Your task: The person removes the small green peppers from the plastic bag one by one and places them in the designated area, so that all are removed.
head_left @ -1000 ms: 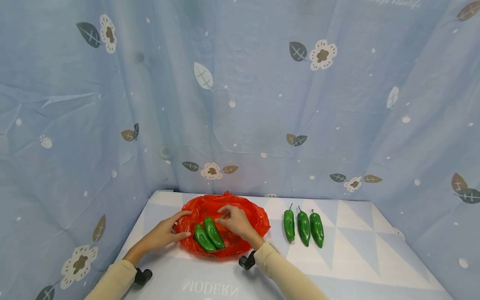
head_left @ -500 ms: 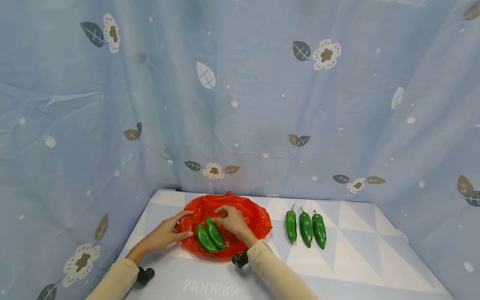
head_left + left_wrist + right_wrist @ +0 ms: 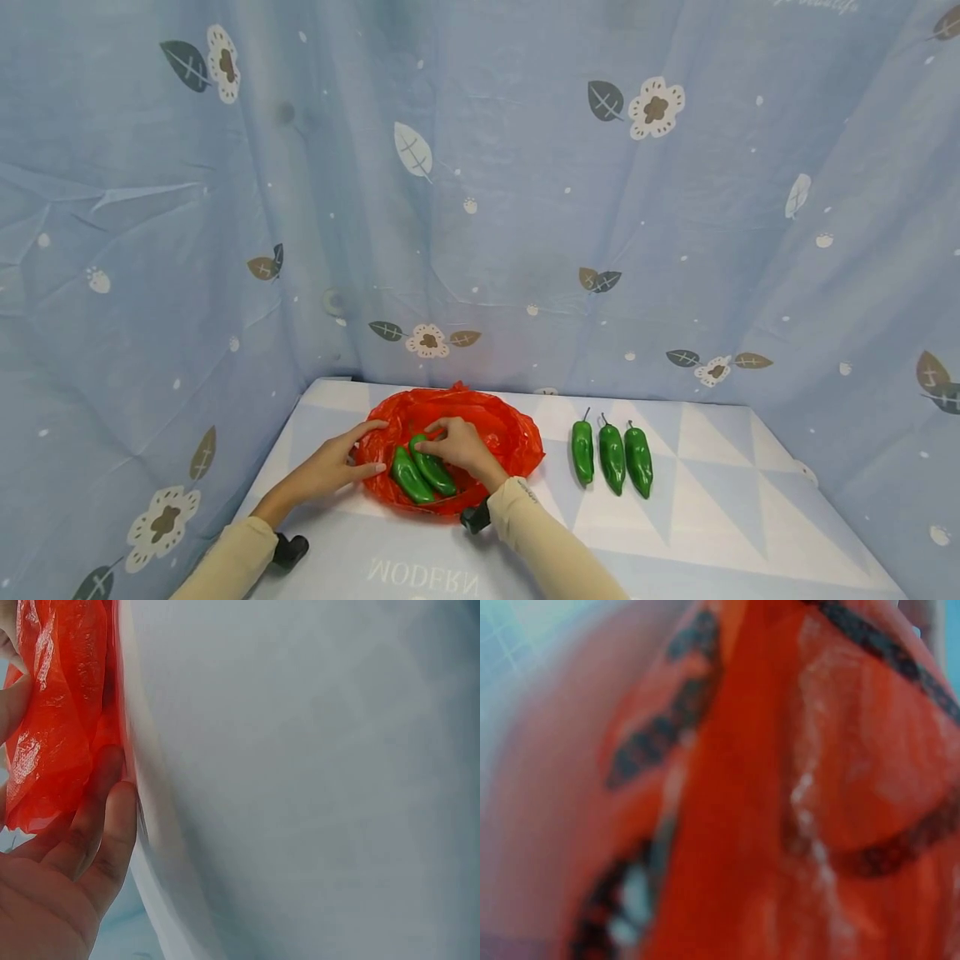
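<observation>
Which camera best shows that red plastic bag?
The head view: it shows most of the red plastic bag, with two green peppers inside. The left wrist view catches only part, beside the left hand; the right wrist view is a blurred close-up.

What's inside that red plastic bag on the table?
Inside the red plastic bag, a left green pepper and a right green pepper lie side by side. The right hand covers part of the interior; anything beneath the hand or peppers can't be seen.

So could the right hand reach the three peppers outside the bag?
Probably yes, once the right hand leaves its pepper inside the red bag: the three peppers lie uncovered, with only the bag's edge between.
</observation>
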Motion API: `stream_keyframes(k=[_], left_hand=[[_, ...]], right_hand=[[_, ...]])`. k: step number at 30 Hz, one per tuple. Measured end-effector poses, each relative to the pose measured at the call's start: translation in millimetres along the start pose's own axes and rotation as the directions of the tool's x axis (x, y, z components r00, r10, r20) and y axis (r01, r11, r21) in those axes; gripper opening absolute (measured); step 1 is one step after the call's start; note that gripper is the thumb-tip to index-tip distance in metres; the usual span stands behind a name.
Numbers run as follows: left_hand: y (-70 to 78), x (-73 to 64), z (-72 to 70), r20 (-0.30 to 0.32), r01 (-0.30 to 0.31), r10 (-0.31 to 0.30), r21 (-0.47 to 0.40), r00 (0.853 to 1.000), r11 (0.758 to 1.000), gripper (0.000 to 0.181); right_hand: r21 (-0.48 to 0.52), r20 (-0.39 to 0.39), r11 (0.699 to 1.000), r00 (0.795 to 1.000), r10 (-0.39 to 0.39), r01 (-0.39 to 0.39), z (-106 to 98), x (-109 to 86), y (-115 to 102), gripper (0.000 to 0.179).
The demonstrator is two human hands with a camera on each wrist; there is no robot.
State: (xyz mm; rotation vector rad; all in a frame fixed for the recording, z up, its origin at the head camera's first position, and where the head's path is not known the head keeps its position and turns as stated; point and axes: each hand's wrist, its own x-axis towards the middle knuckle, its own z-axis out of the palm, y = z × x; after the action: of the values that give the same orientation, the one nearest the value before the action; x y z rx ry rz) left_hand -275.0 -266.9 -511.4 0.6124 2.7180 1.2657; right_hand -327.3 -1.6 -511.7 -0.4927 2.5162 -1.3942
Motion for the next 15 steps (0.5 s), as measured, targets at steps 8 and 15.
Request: stream_keyframes(k=[8,15], left_hand=[[0.7,-0.4,-0.9,0.004,0.009,-0.009,0.004,1.000,1.000,0.068],[2.7,-1.7,-1.4,0.004,0.020,-0.020,-0.014,1.000,1.000,0.068]], right_hand=[[0.000,0.027,1.000,0.999,0.026,-0.026,0.8,1.5,-0.2,0.038],[-0.027,0.044,0.999,0.998,0.042,-0.041,-0.3,1.6,1.1,0.035]])
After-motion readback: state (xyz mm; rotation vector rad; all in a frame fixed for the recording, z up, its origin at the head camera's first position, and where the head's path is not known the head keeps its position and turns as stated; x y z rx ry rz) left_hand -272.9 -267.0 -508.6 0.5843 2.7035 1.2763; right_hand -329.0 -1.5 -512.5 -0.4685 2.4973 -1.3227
